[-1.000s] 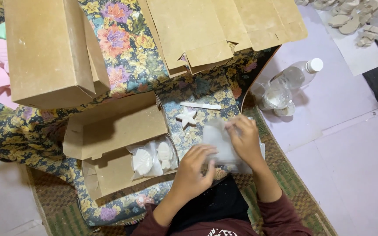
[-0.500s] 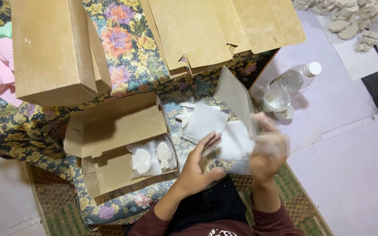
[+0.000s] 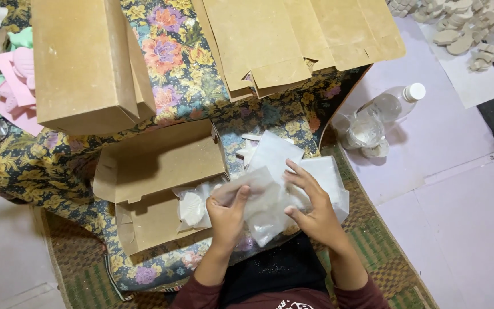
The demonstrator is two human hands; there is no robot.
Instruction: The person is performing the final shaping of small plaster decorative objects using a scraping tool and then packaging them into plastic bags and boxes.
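Note:
My left hand (image 3: 228,213) and my right hand (image 3: 310,206) both grip a clear plastic bag (image 3: 261,197) with a pale flat piece inside, held over my lap. Under it lies a small stack of more clear bags (image 3: 321,171). To the left stands an open brown cardboard box (image 3: 155,189), lid flipped back, with white plaster shapes (image 3: 192,207) wrapped in plastic at its right end. A white star-shaped piece (image 3: 250,150) lies on the floral cloth (image 3: 190,68) just beyond the bags, partly hidden.
A closed cardboard box (image 3: 84,63) and several flat unfolded boxes (image 3: 293,40) lie on the floral cloth. A plastic bottle (image 3: 393,103) and crumpled plastic cups (image 3: 366,133) stand at right. Plaster pieces (image 3: 458,23) lie top right; pink moulds (image 3: 15,86) at left.
My hands lifted the bags off the cloth, shuffled them, and now hold one bag together lower and nearer my body. The star piece is now mostly covered by the bags.

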